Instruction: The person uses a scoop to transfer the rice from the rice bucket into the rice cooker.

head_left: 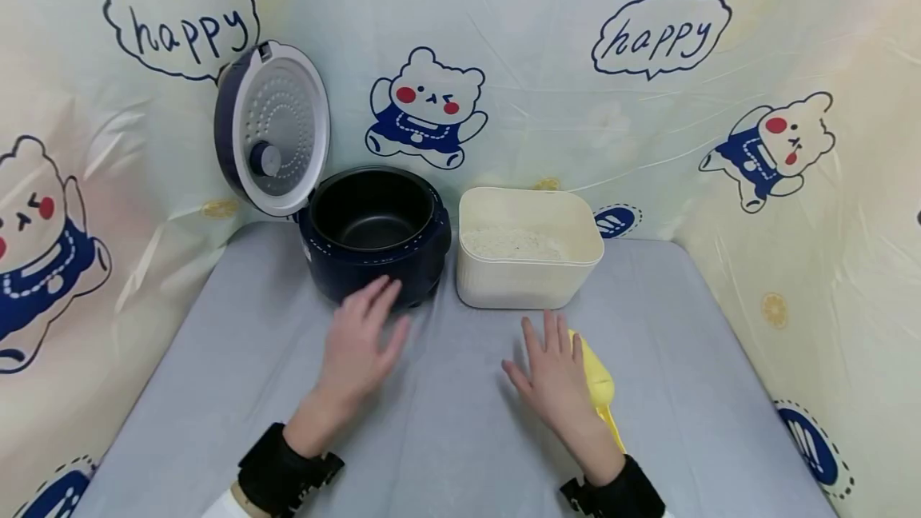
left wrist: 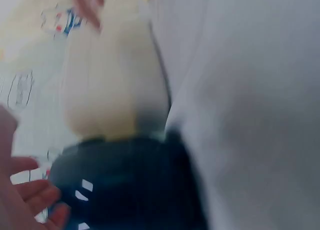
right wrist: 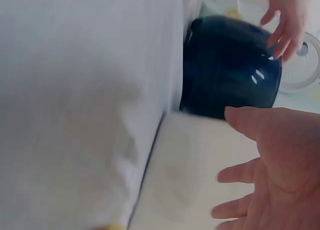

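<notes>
A dark blue rice cooker (head_left: 374, 262) stands at the back left of the table, its lid (head_left: 284, 126) raised and its black inner pot (head_left: 374, 210) in sight. Beside it on the right is a cream bin (head_left: 528, 282) with white grains (head_left: 514, 245), which look like rice, inside. My left hand (head_left: 360, 346) hovers before the cooker's front, fingers spread and holding nothing. In front of the bin, my right hand (head_left: 557, 382) is spread flat in the air, partly covering a yellow scoop (head_left: 597, 378) on the table.
A grey cloth covers the table (head_left: 460, 438). Behind it hangs a pale curtain (head_left: 532, 102) printed with bears, close behind the cooker lid and the bin. Black bands (head_left: 284, 466) wrap both wrists.
</notes>
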Available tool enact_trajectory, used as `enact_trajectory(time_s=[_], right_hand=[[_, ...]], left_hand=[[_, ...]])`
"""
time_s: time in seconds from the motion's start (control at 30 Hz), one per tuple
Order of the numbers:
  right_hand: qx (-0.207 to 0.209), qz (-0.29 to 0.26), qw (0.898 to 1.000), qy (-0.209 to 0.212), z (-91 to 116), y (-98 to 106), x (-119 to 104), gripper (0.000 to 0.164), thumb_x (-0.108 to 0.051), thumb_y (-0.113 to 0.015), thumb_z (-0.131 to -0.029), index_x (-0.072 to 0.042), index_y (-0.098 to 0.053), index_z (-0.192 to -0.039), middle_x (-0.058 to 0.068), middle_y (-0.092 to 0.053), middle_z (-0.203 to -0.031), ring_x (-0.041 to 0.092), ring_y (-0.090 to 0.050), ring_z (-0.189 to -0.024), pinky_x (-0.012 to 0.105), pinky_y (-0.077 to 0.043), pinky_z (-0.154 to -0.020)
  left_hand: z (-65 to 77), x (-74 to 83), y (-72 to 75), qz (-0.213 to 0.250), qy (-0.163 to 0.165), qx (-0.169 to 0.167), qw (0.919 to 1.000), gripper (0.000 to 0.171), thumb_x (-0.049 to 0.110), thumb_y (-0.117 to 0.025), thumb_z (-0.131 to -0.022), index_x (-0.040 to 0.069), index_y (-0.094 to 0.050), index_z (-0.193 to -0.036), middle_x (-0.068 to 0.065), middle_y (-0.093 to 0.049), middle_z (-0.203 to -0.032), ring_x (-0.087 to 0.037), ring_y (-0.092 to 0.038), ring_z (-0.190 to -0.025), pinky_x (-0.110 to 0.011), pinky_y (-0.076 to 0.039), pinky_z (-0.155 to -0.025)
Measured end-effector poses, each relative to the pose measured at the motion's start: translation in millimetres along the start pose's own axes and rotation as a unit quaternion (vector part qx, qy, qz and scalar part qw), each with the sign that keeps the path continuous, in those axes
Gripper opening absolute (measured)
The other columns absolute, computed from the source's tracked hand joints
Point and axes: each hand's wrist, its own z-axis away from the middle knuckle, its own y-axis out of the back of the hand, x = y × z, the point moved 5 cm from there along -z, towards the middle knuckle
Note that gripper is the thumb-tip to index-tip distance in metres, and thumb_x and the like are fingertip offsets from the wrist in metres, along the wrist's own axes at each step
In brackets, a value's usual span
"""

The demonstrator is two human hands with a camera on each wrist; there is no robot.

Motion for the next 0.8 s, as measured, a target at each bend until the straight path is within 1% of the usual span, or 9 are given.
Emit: enact_trajectory(time_s=[0.07,0.13,0.17,0.27,0.33,0.4,0.6,0.77,0.8], right_hand=[[0.025,0.010,1.000,0.002,4,9,9,0.064,-0.039,-0.073,-0.097,0.004,-0.057,-0.141,0.037,-0.053,-0.138,0.055,-0.050,-0.131,0.066,-0.046,-0.101],[0.043,0.025,0.999,0.000,10,16,20,0.057,-0.035,-0.077,-0.094,0.008,-0.062,-0.129,0.033,-0.062,-0.114,0.050,-0.062,-0.105,0.059,-0.054,-0.083],[0.047,0.029,0.998,-0.004,13,20,25,0.055,-0.033,-0.078,-0.093,0.009,-0.063,-0.123,0.030,-0.062,-0.102,0.047,-0.063,-0.094,0.056,-0.055,-0.075],[0.025,0.036,0.998,-0.033,22,29,44,0.049,-0.033,-0.078,-0.092,0.012,-0.063,-0.106,0.021,-0.058,-0.084,0.038,-0.059,-0.074,0.051,-0.052,-0.062],[-0.010,0.031,0.998,-0.060,27,35,58,0.048,-0.035,-0.077,-0.094,0.010,-0.059,-0.094,0.017,-0.056,-0.077,0.035,-0.057,-0.068,0.049,-0.052,-0.057],[-0.048,0.024,0.995,-0.085,32,39,71,0.049,-0.038,-0.074,-0.095,0.007,-0.056,-0.085,0.015,-0.055,-0.073,0.031,-0.056,-0.064,0.046,-0.051,-0.055],[-0.179,-0.007,0.974,-0.139,52,41,93,0.058,-0.055,-0.067,-0.096,-0.004,-0.054,-0.072,0.004,-0.049,-0.063,0.019,-0.047,-0.055,0.033,-0.039,-0.049],[-0.230,-0.040,0.956,-0.176,72,31,99,0.062,-0.064,-0.066,-0.092,-0.012,-0.051,-0.064,-0.001,-0.042,-0.057,0.014,-0.040,-0.052,0.028,-0.029,-0.050],[-0.234,-0.040,0.955,-0.178,75,28,100,0.062,-0.065,-0.066,-0.092,-0.012,-0.051,-0.064,-0.001,-0.042,-0.058,0.015,-0.040,-0.052,0.028,-0.029,-0.050]], left_hand=[[-12.7,-13.2,15.3,0.046,0.034,0.050,0.9971,0.040,0.019,-0.065,-0.098,-0.002,-0.066,-0.132,-0.025,-0.063,-0.131,-0.039,-0.062,-0.109,-0.050,-0.052,-0.090],[-22.8,-30.8,26.2,0.109,0.107,0.069,0.9859,0.036,0.012,-0.063,-0.100,-0.005,-0.063,-0.132,-0.022,-0.061,-0.129,-0.029,-0.062,-0.104,-0.034,-0.053,-0.087],[-26.6,-40.1,29.7,0.143,0.151,0.070,0.9757,0.035,0.011,-0.062,-0.102,-0.006,-0.059,-0.132,-0.019,-0.059,-0.128,-0.023,-0.061,-0.101,-0.027,-0.052,-0.084],[-34.5,-66.1,34.8,0.233,0.278,0.076,0.9289,0.036,0.013,-0.058,-0.105,-0.005,-0.046,-0.134,-0.010,-0.051,-0.127,-0.010,-0.055,-0.092,-0.012,-0.049,-0.073],[-38.6,-79.1,36.1,0.261,0.329,0.086,0.9035,0.040,0.015,-0.056,-0.106,-0.004,-0.040,-0.137,-0.006,-0.047,-0.127,-0.007,-0.055,-0.089,-0.012,-0.051,-0.070],[-42.8,-90.4,36.2,0.274,0.354,0.100,0.8884,0.044,0.015,-0.055,-0.106,-0.003,-0.037,-0.142,-0.006,-0.045,-0.129,-0.004,-0.056,-0.081,-0.012,-0.052,-0.066],[-52.6,-117.1,36.1,0.262,0.404,0.091,0.8716,0.049,0.013,-0.052,-0.105,-0.002,-0.034,-0.149,-0.011,-0.044,-0.141,0.000,-0.054,-0.053,-0.015,-0.051,-0.055],[-66.4,-133.0,36.7,0.189,0.424,0.016,0.8855,0.053,0.020,-0.051,-0.105,0.001,-0.044,-0.153,-0.018,-0.062,-0.113,-0.008,-0.059,-0.049,-0.020,-0.050,-0.051],[-70.0,-135.9,36.8,0.173,0.422,0.007,0.8900,0.052,0.021,-0.051,-0.104,0.001,-0.046,-0.153,-0.021,-0.064,-0.113,-0.010,-0.065,-0.060,-0.020,-0.053,-0.059]])
